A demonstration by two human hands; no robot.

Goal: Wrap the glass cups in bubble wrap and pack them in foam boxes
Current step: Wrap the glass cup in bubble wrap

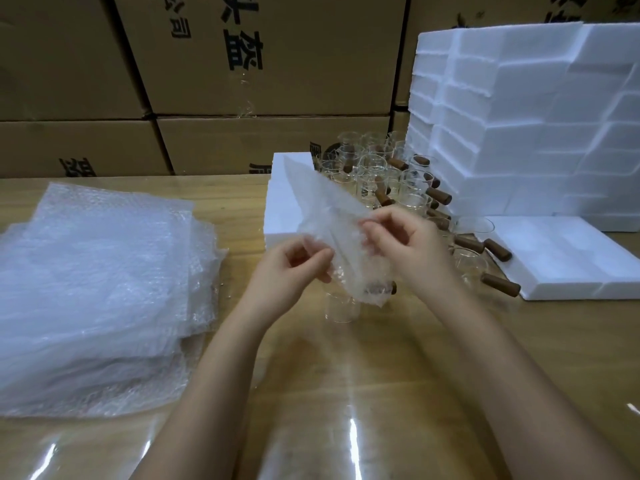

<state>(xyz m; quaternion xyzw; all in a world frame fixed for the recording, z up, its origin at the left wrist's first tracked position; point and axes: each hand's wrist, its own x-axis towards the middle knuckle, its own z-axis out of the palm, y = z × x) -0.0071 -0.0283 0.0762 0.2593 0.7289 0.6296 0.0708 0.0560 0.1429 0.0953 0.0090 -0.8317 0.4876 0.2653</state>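
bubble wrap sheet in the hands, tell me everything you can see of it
The bubble wrap sheet is clear thin plastic covered with small air bubbles, crumpled and partly folded. Held above the wooden table, its upper corner rises in front of a white foam box. The left hand pinches its lower left edge, the right hand its middle. Its lower end drapes over a glass cup.

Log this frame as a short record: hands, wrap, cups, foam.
left hand: pinches the bubble wrap sheet
right hand: pinches the same sheet
wrapped cup: partly inside the sheet, brown handle showing
spare wrap stack: on table, left
unwrapped cups: clustered behind the hands
foam boxes: stacked at right
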